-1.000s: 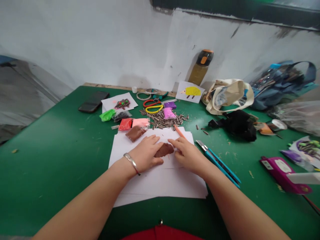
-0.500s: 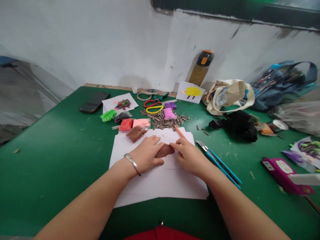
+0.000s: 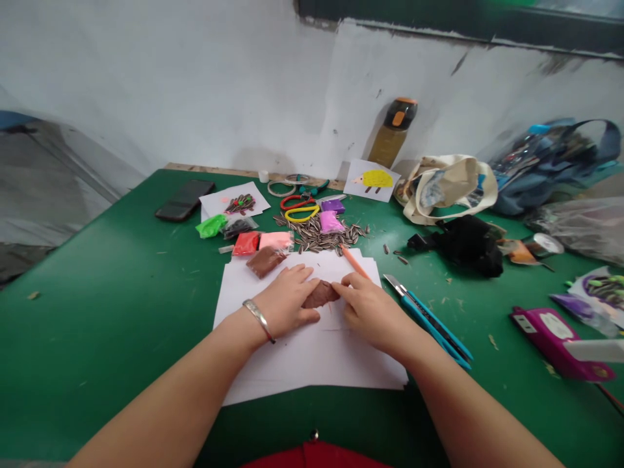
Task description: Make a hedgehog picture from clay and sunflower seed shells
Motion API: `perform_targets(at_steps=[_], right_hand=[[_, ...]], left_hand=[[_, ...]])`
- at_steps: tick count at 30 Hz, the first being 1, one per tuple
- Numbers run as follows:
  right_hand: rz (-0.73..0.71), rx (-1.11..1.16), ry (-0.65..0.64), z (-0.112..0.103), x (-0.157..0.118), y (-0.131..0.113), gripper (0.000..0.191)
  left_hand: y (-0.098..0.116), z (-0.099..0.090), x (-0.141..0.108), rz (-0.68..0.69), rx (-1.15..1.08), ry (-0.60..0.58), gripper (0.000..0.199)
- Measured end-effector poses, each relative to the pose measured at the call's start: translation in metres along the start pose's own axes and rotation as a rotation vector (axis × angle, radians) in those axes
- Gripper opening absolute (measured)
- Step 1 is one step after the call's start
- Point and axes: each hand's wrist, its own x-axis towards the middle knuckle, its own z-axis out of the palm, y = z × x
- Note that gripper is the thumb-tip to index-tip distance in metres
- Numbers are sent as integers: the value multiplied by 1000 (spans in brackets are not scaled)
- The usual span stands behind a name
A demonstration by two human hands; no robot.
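A flattened piece of brown clay (image 3: 320, 294) lies on white paper sheets (image 3: 312, 364). My left hand (image 3: 286, 300) rests flat at its left side, fingers spread and touching the clay's edge. On the other side, my right hand (image 3: 364, 303) presses an extended index finger on the clay's right edge, its other fingers curled with nothing visible in them. Just behind the left fingers lies a brown clay packet (image 3: 266, 260). An orange pencil (image 3: 354, 262) lies beyond my right hand.
Sunflower seeds (image 3: 316, 237), scissors (image 3: 299, 211) and red (image 3: 246, 244) and pink packets stand behind the paper. A blue cutter (image 3: 431, 322) lies to the right, a phone (image 3: 184, 199) at the back left. A bottle (image 3: 392, 133) leans against the wall.
My right index finger has shifted slightly on the clay's right edge, and the right hand has moved a little. My left hand keeps its place.
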Motion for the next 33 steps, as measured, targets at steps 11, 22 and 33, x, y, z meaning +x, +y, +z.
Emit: perform_targets(at_steps=[11,22,33], right_hand=[[32,7,-43,-4,-5,-3,36],[56,12,-38,-6,-6,-6,32],[78,75,-53,-8,-9,-7,30]], left_hand=[[2,-3,1,-7,-6,-4,21],[1,-2,0,-3,-10,-4,21],[1,-2,0,1,-12,1,21]])
